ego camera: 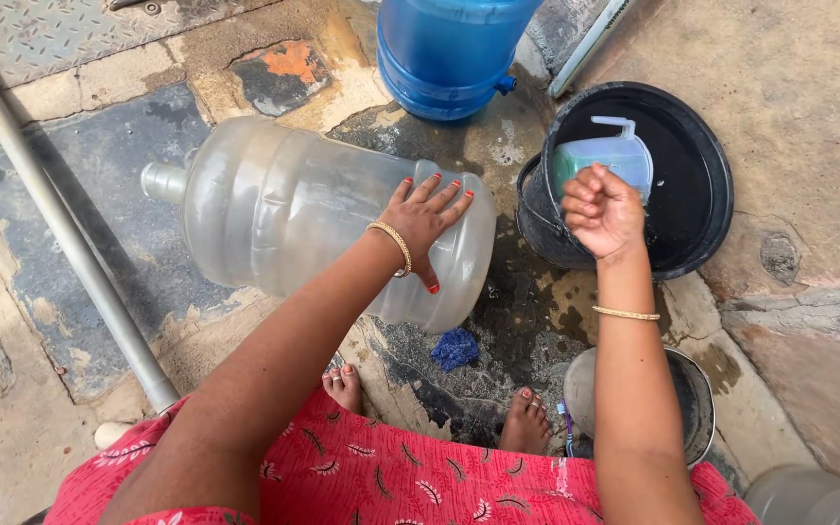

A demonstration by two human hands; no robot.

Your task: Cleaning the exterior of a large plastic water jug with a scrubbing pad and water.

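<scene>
A clear water jug (313, 219), blue jug (444, 49), black tub (707, 185), pale blue mug (605, 156), and red leaf-patterned dress (391, 476).

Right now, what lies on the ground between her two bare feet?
A small blue scrubber lies on the wet stone between the left foot and right foot, seen from the head camera.

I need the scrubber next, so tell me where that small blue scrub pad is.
In the head view, the blue scrub pad lies on the wet floor, just below the clear jug lying on its side, between the person's bare feet.
</scene>
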